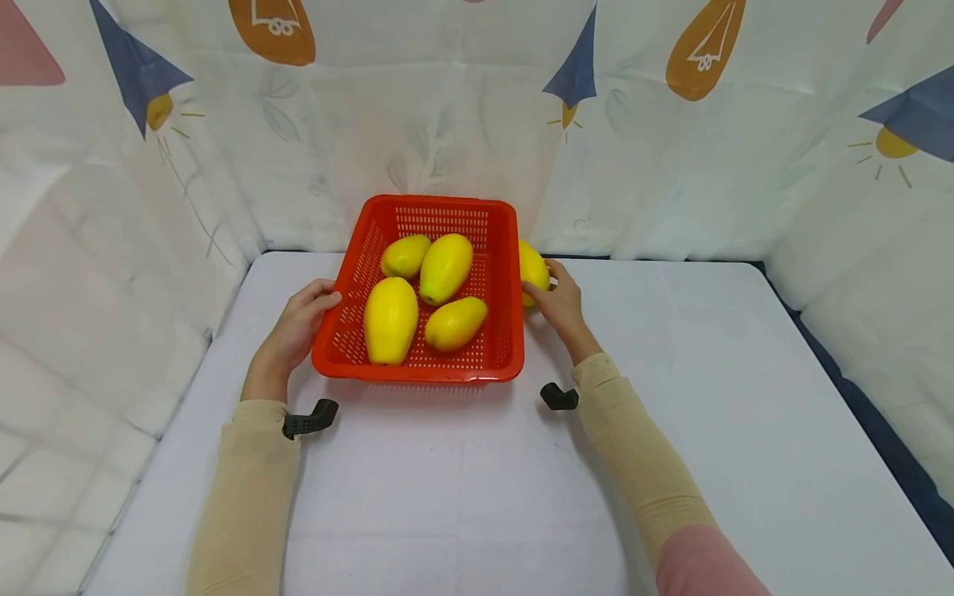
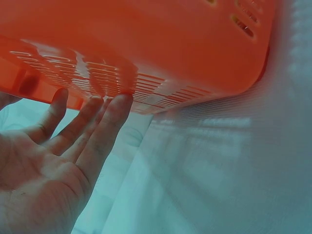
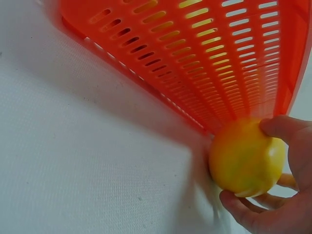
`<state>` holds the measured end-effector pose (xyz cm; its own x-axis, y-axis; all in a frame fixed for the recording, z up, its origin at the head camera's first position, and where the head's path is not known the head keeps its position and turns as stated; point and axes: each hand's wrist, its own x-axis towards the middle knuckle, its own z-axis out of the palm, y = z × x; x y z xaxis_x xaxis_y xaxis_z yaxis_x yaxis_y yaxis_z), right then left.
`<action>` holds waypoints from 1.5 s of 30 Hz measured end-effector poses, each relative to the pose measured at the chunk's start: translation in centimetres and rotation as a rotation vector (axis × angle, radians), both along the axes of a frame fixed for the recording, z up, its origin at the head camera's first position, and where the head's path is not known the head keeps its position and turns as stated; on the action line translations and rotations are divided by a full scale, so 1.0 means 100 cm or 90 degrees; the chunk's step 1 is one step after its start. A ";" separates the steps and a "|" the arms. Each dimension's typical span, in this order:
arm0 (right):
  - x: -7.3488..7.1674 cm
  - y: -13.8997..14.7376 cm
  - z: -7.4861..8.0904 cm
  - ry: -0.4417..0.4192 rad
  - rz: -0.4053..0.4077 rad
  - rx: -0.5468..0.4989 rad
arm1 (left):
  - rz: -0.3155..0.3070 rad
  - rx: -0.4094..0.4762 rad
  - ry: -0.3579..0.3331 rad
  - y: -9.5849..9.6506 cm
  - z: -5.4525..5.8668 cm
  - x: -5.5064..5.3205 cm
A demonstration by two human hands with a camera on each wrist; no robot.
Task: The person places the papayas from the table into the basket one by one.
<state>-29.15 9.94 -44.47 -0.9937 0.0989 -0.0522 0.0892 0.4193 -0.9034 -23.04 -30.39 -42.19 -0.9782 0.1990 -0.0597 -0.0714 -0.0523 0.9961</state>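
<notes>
A red slotted plastic basket (image 1: 507, 331) holds several yellow oblong fruits, including two larger, papaya-like ones (image 1: 392, 319) and two smaller ones (image 1: 456, 324). At the basket's left side, my left hand (image 1: 294, 323) holds the rim, its thumb near the top edge. The left wrist view shows the fingers (image 2: 105, 126) of that hand extended against the slotted wall. On the opposite side, my right hand (image 1: 559, 302) grips another yellow fruit (image 3: 246, 156) standing outside the basket, against its wall. Thumb and fingers lie around that fruit in the right wrist view.
The basket and fruit are on a table with a white cloth (image 1: 447, 480), near its back edge. A patterned white curtain (image 1: 477, 124) hangs behind and at both sides. Black wrist mounts (image 1: 311, 419) stick out from both sleeves.
</notes>
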 end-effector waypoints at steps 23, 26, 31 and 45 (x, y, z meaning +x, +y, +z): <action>0.010 0.004 0.006 0.012 -0.004 -0.016 | -0.012 0.019 0.008 -0.001 -0.001 0.000; 0.012 0.005 0.007 0.018 -0.006 -0.018 | -0.009 0.017 0.007 -0.001 -0.002 -0.001; 0.013 0.005 0.009 0.028 -0.009 -0.022 | -0.002 0.010 0.006 -0.002 -0.002 -0.001; 0.022 0.005 0.014 0.037 -0.025 -0.030 | -0.008 0.014 0.011 -0.001 -0.002 0.000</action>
